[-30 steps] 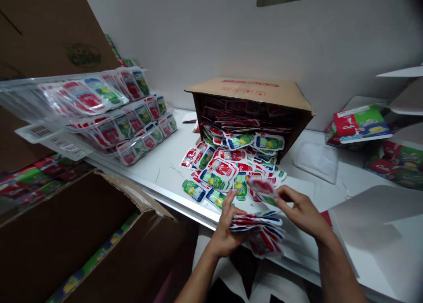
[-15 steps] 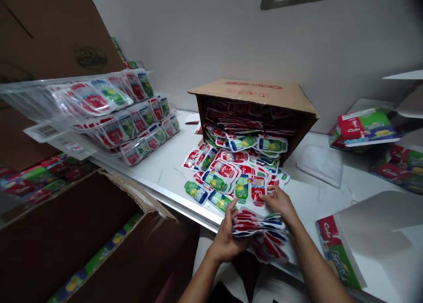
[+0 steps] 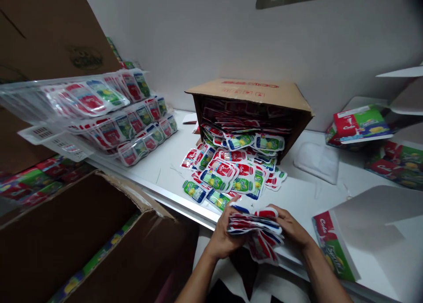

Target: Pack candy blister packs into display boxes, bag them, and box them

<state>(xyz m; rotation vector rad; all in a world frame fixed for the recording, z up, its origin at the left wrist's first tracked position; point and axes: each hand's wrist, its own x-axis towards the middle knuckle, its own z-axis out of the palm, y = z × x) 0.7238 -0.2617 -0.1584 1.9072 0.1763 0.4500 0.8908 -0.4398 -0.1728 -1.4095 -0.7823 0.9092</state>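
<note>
We are gripping a packet stack [image 3: 254,226] at the counter's [image 3: 307,197] front edge, left hand [image 3: 224,237] underneath, right hand [image 3: 291,228] closing alongside.

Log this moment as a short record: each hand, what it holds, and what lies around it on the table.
left hand: grips the stack of packets at its left end, over the table edge
right hand: closed on the stack's right end
loose pile: packets spilled on the table before the tipped box
clear trays: far left, filled with packets
printed carton: flat, right of the hands
</note>
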